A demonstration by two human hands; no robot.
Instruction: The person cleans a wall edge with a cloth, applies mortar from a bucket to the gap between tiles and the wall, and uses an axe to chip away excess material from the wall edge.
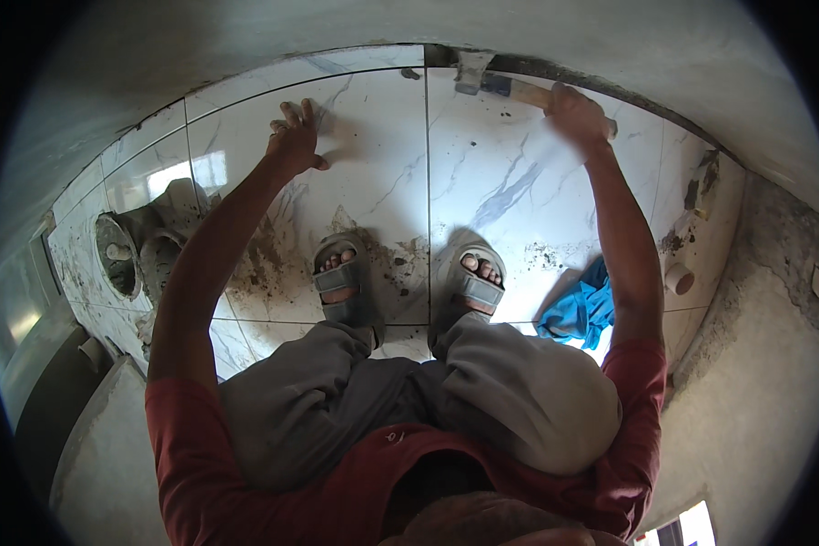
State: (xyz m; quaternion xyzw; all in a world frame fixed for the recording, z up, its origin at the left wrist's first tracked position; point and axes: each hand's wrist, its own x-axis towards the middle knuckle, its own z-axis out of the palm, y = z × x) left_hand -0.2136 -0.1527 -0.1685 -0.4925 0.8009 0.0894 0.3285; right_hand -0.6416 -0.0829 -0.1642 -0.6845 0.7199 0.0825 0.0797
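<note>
My right hand (pixel 575 116) grips the wooden handle of a hammer (pixel 524 92) near its butt end. The hammer lies low over the floor, its greyish metal head pointing left, by the gap (pixel 541 68) at the foot of the far wall. Whether the head touches the tile or the wall, I cannot tell. My left hand (pixel 293 136) is held with fingers spread, nothing in it, at the far left part of a large white marble-patterned floor tile (pixel 373 155). Its fingertips seem to rest on the tile.
Two dirty round containers (pixel 118 255) stand at the left. A blue cloth (pixel 578 308) lies by my right forearm, with a short pipe stub (pixel 679 278) beyond it. Dirt and crumbs (pixel 264 250) are scattered around my sandals. Rough cement walls (pixel 610 41) curve closely around.
</note>
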